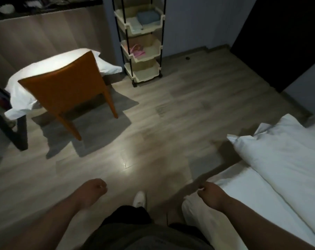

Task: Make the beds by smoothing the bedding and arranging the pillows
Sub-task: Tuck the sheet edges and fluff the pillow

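A person stands beside the white bed [243, 195] in a dim room.
Left hand [94, 192] at 7 o'clock hangs loosely curled and empty. Right hand [210, 193] at 5 o'clock curls at the bed's edge, grip unclear. A pillow [279, 159] lies at 4 o'clock, a second pillow [53, 65] on the orange chair [68, 91] at 10.

No text, label, brand, number or sign can be read: the dim, blurred view shows none on the bedding [243, 192], the pillow [279, 159], the storage cart [146, 58] or the white shoe [139, 198].
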Demonstrator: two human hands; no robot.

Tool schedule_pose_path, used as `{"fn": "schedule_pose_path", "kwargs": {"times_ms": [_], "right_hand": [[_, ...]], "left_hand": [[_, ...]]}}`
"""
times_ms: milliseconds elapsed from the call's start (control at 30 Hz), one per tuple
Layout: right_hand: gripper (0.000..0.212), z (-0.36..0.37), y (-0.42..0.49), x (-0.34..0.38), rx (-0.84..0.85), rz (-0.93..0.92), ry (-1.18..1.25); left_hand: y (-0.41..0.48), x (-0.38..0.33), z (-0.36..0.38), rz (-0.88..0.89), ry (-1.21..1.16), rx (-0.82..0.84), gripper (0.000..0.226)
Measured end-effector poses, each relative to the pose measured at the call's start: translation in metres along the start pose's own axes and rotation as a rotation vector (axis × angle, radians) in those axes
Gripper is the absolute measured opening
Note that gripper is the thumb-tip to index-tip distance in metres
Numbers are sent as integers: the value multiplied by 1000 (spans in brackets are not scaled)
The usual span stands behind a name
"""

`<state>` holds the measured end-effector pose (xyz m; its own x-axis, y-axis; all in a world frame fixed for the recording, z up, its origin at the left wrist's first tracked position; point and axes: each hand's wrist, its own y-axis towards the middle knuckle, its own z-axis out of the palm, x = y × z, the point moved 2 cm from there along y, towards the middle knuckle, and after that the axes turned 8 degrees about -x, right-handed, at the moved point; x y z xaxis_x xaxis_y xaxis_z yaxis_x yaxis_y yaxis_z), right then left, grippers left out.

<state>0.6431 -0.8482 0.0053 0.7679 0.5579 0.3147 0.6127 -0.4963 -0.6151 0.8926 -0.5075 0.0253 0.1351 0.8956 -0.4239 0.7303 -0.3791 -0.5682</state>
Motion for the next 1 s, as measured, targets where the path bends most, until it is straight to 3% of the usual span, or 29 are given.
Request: {"fn": "schedule_pose_path", "kwargs": {"times_ms": [300, 433, 600, 800, 1000], "right_hand": [[26, -61, 64, 20, -61, 181, 126], [28, -89, 103, 2, -72, 269, 207], [32, -133, 165, -38, -51, 373, 302], [33, -173, 235, -119, -63, 468, 392], [34, -261, 229, -137, -118, 677, 498]], "left_hand": [[142, -110, -69, 139, 120, 64, 21], [200, -179, -66, 254, 201, 125, 22], [274, -277, -61, 276, 268, 212, 25], [351, -421, -44, 416, 379, 257, 2], [406, -550, -3, 577, 469, 357, 21]]}}
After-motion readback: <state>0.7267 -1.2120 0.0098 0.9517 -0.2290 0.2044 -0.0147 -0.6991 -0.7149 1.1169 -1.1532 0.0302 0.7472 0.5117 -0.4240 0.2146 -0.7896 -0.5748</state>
